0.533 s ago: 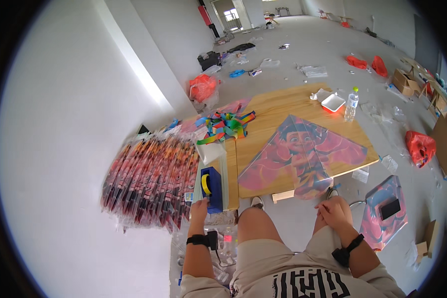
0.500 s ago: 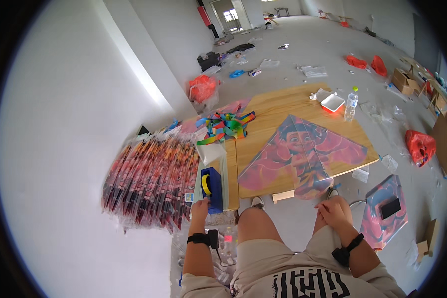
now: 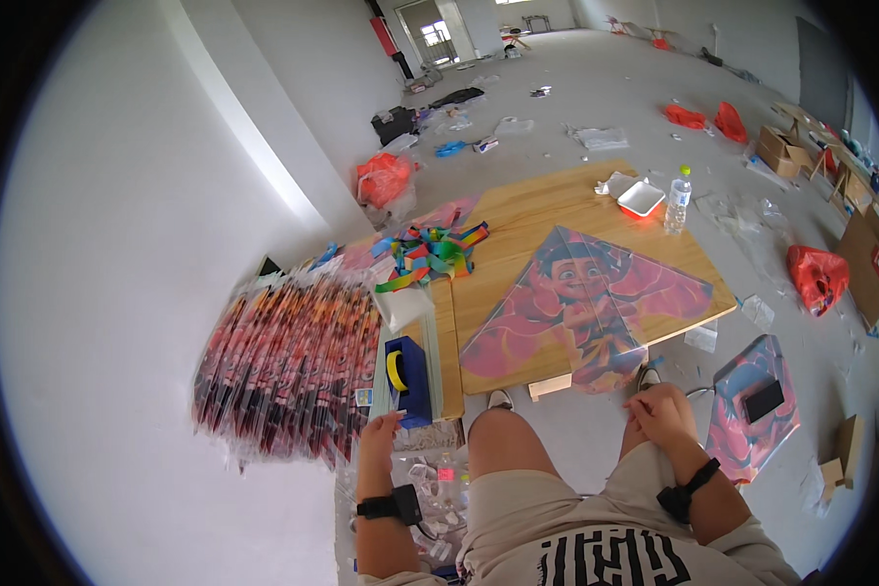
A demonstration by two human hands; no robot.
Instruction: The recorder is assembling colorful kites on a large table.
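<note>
Flat on the low wooden board point(image 3: 547, 210) lies a triangular kite of pink and red printed film point(image 3: 581, 308), its bottom tip over the board's near edge; a blue tape dispenser with a yellow roll point(image 3: 410, 376) stands at the board's left end; nothing has visibly shifted since the earlier frame; the left hand point(image 3: 379, 435) touches the dispenser's near corner, fingers curled; the right hand point(image 3: 659, 412) rests on the knee just below the kite's tip, loosely closed, whether pinching anything I cannot tell.
</note>
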